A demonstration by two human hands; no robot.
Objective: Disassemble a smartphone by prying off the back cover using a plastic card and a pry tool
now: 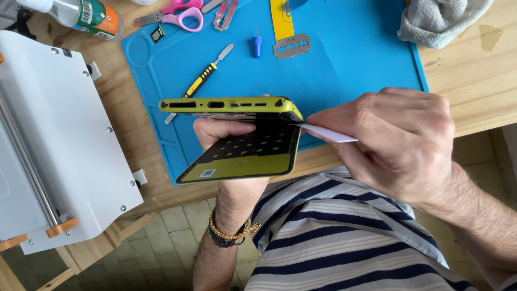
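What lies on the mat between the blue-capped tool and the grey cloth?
In the head view, a metal razor blade lies on the blue mat between the blue-capped tool and grey cloth.

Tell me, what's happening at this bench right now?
A person is holding a yellow-green phone in the left hand, its back panel hinged partly open. The right hand pushes a thin white pry card into the seam at the phone's corner. Behind lies a blue work mat with a spudger, pink scissors and a razor blade.
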